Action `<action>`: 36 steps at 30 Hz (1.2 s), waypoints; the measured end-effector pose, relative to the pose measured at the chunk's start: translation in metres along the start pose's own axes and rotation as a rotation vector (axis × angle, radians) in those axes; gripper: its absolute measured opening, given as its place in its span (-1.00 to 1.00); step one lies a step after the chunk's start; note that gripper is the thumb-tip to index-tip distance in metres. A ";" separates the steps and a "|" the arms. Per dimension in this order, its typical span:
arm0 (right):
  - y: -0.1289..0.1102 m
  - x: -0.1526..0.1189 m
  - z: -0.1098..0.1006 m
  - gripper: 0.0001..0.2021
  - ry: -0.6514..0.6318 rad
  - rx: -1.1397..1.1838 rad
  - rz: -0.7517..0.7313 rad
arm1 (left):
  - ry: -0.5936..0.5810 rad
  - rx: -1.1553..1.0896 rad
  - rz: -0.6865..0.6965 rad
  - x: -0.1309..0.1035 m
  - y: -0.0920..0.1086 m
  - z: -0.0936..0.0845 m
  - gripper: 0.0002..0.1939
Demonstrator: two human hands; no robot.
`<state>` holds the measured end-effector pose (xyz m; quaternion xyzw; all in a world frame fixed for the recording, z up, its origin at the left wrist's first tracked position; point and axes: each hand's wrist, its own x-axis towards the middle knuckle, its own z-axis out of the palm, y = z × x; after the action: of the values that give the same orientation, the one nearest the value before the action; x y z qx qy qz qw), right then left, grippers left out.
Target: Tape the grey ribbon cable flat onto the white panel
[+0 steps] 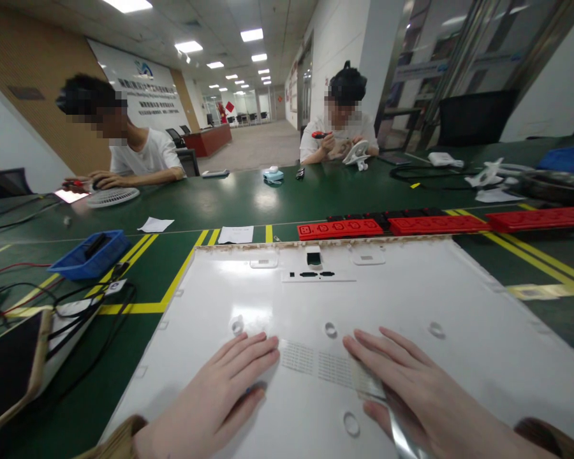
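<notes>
A large white panel (pixel 363 306) lies flat on the green bench (pixel 249 204), its near edge right in front of the person wearing the camera. The left hand (pixel 220 395) rests palm-down on the panel with fingers stretched out and together, gripping nothing. The right hand (pixel 411 389) also lies flat and open on the panel, just beside a grid of small vent holes; a thin silvery strip (pixel 392 421) runs under its fingers toward the near edge, though I cannot tell whether the hand pinches it or merely covers it. Beyond the panel's far edge a row of red power strips (pixel 440 223) stretches across the bench. To the left sit a blue tray (pixel 92 255), a tangle of black and red cables (pixel 76 306), and a phone (pixel 9 370) at the bench's corner. Across the bench, one person rests hands beside a small white fan grille (pixel 112 197), and another person holds a red-handled tool (pixel 320 135).
</notes>
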<state>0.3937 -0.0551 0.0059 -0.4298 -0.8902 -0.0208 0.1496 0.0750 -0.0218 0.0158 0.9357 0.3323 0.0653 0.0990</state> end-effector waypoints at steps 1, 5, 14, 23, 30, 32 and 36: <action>0.000 -0.001 0.002 -0.44 -0.007 -0.011 0.002 | 0.009 -0.004 0.004 0.000 0.000 0.000 -0.44; 0.000 -0.002 0.006 -0.41 -0.033 -0.024 0.030 | 0.034 -0.005 0.015 0.000 0.001 -0.001 -0.44; -0.003 0.000 0.000 -0.43 -0.105 0.006 0.056 | 0.022 0.063 0.025 -0.001 -0.001 0.002 -0.46; -0.001 0.003 -0.005 -0.46 -0.138 0.117 0.088 | 0.222 0.007 -0.116 -0.009 -0.002 0.007 -0.46; -0.002 0.004 -0.007 -0.46 -0.115 0.111 0.081 | 0.328 -0.037 -0.097 -0.013 -0.003 0.004 -0.49; -0.001 0.004 -0.007 -0.47 -0.113 0.108 0.063 | 0.297 -0.035 -0.050 -0.012 -0.003 0.004 -0.49; 0.000 0.003 -0.005 -0.47 -0.106 0.123 0.049 | 0.113 -0.012 0.042 -0.005 -0.003 0.002 -0.50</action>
<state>0.3933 -0.0539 0.0119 -0.4418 -0.8858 0.0604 0.1288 0.0692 -0.0231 0.0131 0.9368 0.3170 0.1221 0.0842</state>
